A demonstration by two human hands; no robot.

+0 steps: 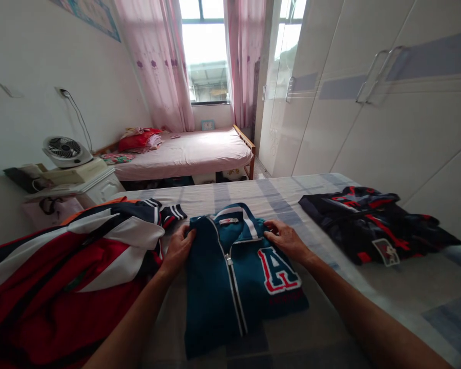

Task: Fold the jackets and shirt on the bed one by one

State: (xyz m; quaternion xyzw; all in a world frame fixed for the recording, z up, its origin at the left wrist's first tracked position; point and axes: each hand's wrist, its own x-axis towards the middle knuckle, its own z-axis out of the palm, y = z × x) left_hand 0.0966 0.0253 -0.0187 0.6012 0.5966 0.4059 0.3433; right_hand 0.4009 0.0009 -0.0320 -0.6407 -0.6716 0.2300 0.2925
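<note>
A teal zip-up jacket lies folded into a rough rectangle on the bed, its collar pointing away from me. It has a white-striped collar, a zipper down the front and a large letter A patch on the right. My left hand grips the jacket's left shoulder edge, fingers bent over the fabric. At the opposite shoulder, beside the collar, my right hand holds the other edge, its thumb and fingers closed on the cloth. The undersides of both grips are hidden.
A red, white and navy jacket is spread at the left. On the right lies a folded black and red garment. Beyond the near bed are a fan, a second bed and a white wardrobe.
</note>
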